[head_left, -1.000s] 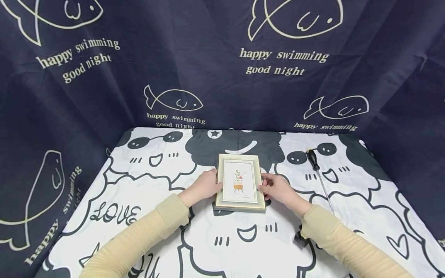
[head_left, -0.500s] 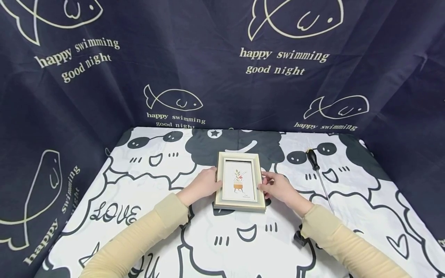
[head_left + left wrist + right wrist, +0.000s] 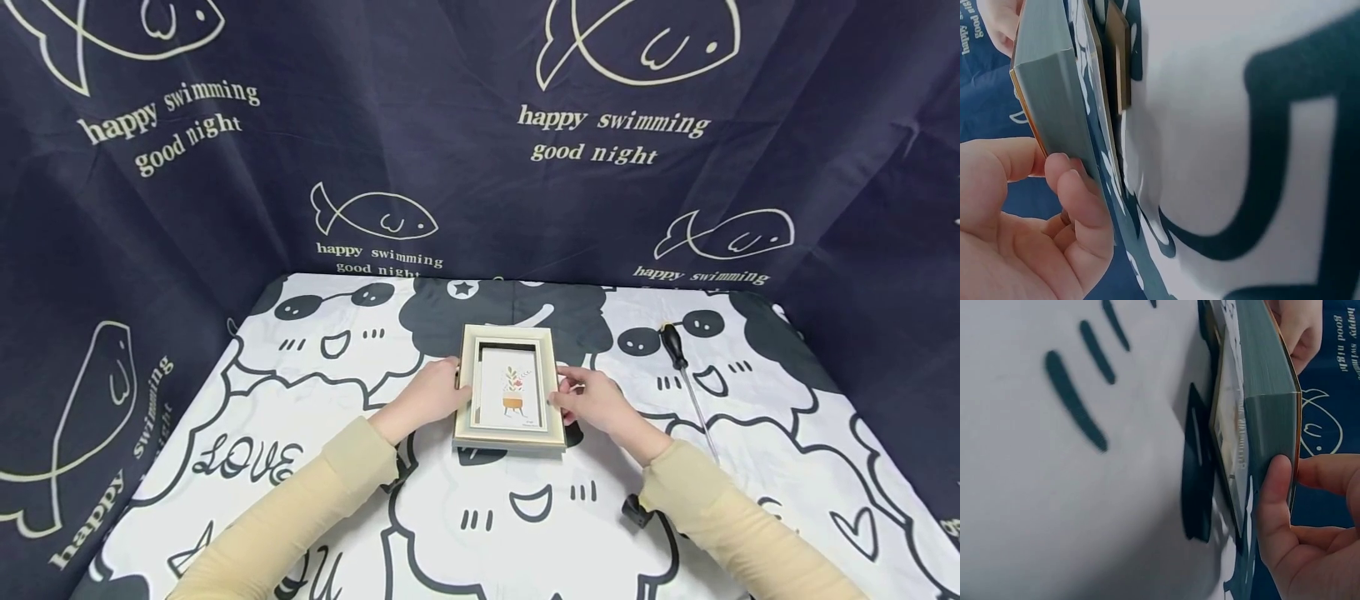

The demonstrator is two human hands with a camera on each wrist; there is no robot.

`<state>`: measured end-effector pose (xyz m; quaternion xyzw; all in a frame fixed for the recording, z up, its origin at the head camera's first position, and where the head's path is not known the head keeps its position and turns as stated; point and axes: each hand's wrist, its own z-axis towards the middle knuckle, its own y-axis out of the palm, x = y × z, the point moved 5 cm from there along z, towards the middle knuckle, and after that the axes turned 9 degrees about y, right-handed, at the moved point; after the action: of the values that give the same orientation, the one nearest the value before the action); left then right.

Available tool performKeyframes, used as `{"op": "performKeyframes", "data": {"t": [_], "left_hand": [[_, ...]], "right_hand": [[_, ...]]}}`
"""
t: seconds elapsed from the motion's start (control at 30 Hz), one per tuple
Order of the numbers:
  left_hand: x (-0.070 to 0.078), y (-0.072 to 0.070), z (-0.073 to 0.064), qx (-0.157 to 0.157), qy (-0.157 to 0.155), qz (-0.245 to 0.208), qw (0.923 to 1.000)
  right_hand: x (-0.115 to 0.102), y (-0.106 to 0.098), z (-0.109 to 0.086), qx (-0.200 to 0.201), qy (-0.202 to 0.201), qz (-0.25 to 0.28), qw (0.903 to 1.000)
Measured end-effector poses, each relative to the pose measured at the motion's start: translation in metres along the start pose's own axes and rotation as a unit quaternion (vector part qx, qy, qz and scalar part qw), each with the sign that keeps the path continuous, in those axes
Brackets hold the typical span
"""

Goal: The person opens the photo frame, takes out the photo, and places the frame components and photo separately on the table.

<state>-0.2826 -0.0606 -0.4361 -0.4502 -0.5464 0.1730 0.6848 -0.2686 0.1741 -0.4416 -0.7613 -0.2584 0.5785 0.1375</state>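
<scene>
A cream picture frame [image 3: 469,350] is held level between both hands at the middle of the table. My left hand [image 3: 426,393] grips its left side and my right hand [image 3: 596,402] pinches the right side, thumbs on top. Through the frame's opening shows a print [image 3: 510,383] of a plant in an orange pot. In the left wrist view, the frame's deep greenish side [image 3: 1054,75] stands apart above a thin panel [image 3: 1100,87], with a brown stand piece [image 3: 1122,62] under it. The right wrist view shows the same gap over the panel [image 3: 1229,419].
A screwdriver [image 3: 674,347] with a black handle lies to the right of the right hand. Under everything is a black-and-white cartoon tablecloth [image 3: 540,542]. A dark blue fish-print curtain [image 3: 487,150] hangs behind the table and at its sides.
Both hands have raised the frame and shifted it slightly left. The print stays in place below, so it sits off-centre in the opening and a dark gap shows at the top.
</scene>
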Motion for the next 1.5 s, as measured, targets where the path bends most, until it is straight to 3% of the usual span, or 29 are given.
{"op": "performKeyframes", "data": {"t": [0.23,0.47,0.77,1.07,1.5], "left_hand": [[-0.012,-0.01,-0.004,0.008,-0.017,-0.004,0.9998],[-0.025,-0.019,-0.007,0.015,-0.023,0.008,0.9996],[-0.042,-0.032,-0.01,0.024,-0.006,-0.012,0.9996],[-0.061,-0.048,-0.013,0.023,0.004,-0.011,0.9997],[-0.082,-0.062,-0.02,0.007,-0.014,-0.007,0.9999]], "right_hand": [[-0.016,0.008,0.007,-0.007,-0.017,0.006,0.9998],[-0.023,0.018,0.017,-0.004,-0.016,-0.023,0.9996],[-0.041,0.029,0.023,-0.012,-0.026,-0.047,0.9985],[-0.057,0.048,0.032,-0.033,-0.005,-0.024,0.9992],[-0.076,0.072,0.042,-0.06,0.001,0.007,0.9982]]}}
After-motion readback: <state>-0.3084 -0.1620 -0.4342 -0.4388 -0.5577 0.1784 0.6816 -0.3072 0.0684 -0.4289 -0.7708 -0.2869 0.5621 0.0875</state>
